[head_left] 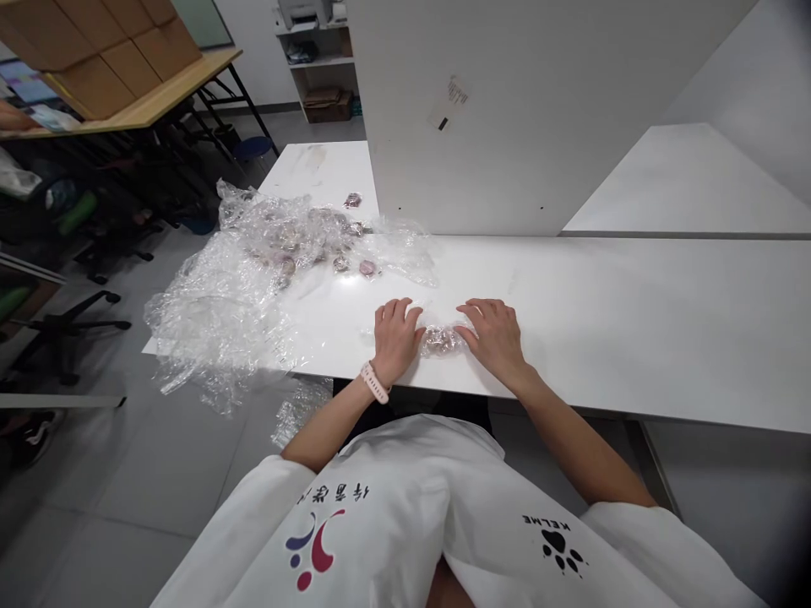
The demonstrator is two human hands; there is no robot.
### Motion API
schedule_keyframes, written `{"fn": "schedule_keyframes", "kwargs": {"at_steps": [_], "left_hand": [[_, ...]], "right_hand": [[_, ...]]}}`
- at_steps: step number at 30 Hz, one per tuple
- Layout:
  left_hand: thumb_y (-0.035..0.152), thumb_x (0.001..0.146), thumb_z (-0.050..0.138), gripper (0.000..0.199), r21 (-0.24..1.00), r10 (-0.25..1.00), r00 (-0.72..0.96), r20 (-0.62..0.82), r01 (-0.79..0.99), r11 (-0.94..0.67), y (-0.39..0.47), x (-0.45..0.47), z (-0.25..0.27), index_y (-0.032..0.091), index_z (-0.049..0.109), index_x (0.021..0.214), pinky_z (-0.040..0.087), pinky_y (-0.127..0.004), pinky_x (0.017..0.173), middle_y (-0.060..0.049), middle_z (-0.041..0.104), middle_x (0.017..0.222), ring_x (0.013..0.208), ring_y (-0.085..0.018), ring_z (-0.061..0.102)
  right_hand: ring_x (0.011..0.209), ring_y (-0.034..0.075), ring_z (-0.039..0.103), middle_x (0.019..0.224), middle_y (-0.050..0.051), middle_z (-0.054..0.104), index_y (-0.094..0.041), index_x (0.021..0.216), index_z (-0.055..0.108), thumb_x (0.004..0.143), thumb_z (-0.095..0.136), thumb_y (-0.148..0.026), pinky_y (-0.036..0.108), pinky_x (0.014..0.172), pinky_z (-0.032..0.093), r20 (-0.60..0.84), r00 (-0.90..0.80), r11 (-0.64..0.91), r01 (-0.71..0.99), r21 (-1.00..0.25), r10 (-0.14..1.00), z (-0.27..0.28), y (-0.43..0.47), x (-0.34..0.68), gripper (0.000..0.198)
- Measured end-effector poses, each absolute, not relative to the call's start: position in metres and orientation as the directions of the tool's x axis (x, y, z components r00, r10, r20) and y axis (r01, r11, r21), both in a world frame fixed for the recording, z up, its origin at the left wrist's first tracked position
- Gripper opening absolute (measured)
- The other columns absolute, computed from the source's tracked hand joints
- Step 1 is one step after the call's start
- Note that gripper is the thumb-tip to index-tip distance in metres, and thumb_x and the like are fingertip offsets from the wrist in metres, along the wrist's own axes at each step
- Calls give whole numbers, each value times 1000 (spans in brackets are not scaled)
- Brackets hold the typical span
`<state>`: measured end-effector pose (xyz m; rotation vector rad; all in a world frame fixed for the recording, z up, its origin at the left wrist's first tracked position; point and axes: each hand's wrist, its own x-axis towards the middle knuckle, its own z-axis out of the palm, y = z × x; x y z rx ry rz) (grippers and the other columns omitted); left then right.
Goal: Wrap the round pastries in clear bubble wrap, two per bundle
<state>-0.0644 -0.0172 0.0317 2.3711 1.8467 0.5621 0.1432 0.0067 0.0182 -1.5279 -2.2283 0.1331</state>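
Note:
A small bundle in clear, crinkled plastic wrap (440, 339) lies on the white table close to its front edge. Brownish-pink pieces show dimly through the plastic; their kind cannot be made out. My left hand (398, 339), with a pale pink band at the wrist, grips the bundle's left end with curled fingers. At the right end, my right hand (495, 339) holds it the same way, thumb on the near side. Both hands rest low at the tabletop. A thin flap of plastic shows between the hands on the far side.
A big heap of clear plastic wrap (221, 291) covers the table's left part and hangs over the edge. Small purplish pieces, one a round piece (367, 268), lie by it. A white upright panel (469, 118) stands behind. Cardboard boxes (120, 51) fill another table.

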Motion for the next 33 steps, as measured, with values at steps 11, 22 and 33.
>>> {"fn": "schedule_keyframes", "kwargs": {"at_steps": [11,22,33], "left_hand": [[10,93,40,53,520,995,14,97,852,-62,-23,-52,-16,9,45,146,6,-60,124,-17,31,162,155,-32,14],[35,86,66,66,908,972,115,-204,-349,232,-31,-28,27,21,44,147,50,-33,94,-4,69,104,98,-17,65],[51,81,75,50,945,999,-48,0,-328,-16,-34,-17,32,20,59,116,51,-32,93,-6,67,106,99,-18,63]], "right_hand": [[109,27,54,125,9,65,-21,127,62,99,48,-29,40,88,42,398,-299,435,845,-312,867,-14,-54,147,32],[90,25,57,97,9,67,-24,99,65,98,47,-31,39,80,46,362,-110,309,773,-554,926,-8,-49,108,20],[116,24,62,133,9,60,-28,137,51,94,38,-69,41,93,55,-116,-155,-124,-43,-991,981,25,-57,111,60]]}}
